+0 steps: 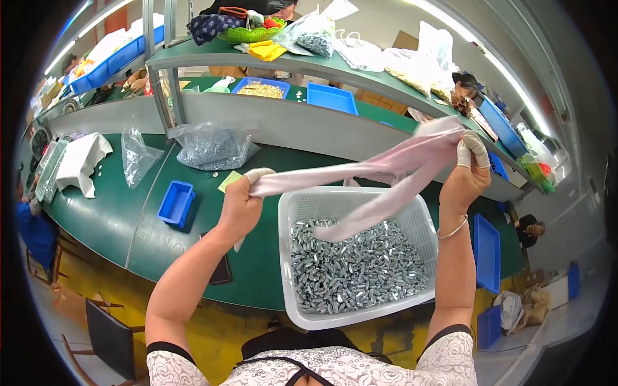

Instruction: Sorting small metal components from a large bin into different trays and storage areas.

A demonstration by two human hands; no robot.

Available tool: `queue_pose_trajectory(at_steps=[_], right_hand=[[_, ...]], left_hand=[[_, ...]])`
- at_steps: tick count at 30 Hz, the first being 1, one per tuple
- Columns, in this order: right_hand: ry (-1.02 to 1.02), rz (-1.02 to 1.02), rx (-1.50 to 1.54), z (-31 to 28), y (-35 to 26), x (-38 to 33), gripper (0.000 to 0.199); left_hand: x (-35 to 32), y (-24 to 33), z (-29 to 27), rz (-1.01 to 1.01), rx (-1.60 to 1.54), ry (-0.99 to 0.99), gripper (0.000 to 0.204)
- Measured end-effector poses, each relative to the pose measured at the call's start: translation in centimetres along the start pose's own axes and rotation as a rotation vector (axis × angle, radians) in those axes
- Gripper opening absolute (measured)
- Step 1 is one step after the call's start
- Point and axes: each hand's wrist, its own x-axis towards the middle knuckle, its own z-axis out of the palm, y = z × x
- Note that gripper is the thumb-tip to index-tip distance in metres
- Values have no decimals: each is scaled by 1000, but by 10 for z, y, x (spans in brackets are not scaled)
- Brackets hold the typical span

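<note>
Cloth [412, 156], pale pink, strung out here! Left hand [241, 204] curled tight round 1 strip; right hand [471, 166] pinching the bunched part; white basket [287, 257] of silvery pieces [357, 273] lower, between the hands.

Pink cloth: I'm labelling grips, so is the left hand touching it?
Touching. The head view shows the left hand clenched around the pink cloth.

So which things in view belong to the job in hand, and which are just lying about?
Seemingly in the job:
- pink cloth, held by left hand and right hand
- white basket
- small metal parts

Seemingly lying about:
- blue bin
- filled clear bag
- green bowl
</note>
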Motion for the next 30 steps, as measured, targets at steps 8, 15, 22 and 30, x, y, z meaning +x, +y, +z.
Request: queue_pose_trajectory(at_steps=[8, 15, 22, 30], right_hand=[[-39, -146, -239, -11, 20, -9, 22], [-163, -498, -665, -32, 13, -4, 39], [-88, -541, -906, -83, 25, 20, 40], [-10, -337, -882, -140, 70, 52, 30]], left_hand=[[-9, 33, -14, -44, -66, -221, 35], [-1, 74, -17, -28, -126, -246, 19], [-8, 120, 10, 35, -85, -526, 19], [2, 95, 35, -83, 0, -600, 21]])
